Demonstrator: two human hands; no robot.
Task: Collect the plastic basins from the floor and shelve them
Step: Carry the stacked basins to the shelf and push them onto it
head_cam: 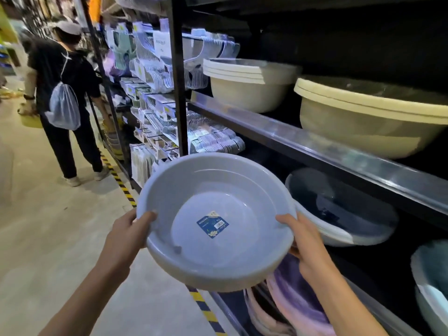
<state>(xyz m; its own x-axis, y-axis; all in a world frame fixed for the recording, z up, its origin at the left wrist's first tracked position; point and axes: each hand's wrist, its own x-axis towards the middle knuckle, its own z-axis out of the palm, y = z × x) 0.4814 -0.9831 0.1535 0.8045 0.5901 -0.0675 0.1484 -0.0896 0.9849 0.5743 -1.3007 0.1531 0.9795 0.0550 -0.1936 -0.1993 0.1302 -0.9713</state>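
Note:
A pale grey-blue plastic basin (215, 197) with a blue label inside is held up in front of the dark shelving. My left hand (126, 232) grips its left rim, thumb over the edge. My right hand (303, 241) grips the right rim the same way. The basin hangs level with the middle shelf, just left of a grey-blue basin (344, 207) that sits on that shelf.
The shelf rail (315, 144) above carries stacked cream basins (247, 83) and a larger beige one (368, 117). Pink and purple basins (291, 304) lie on the lower shelf. Yellow-black tape (121, 185) marks the floor edge. A person (63, 93) stands in the aisle at left.

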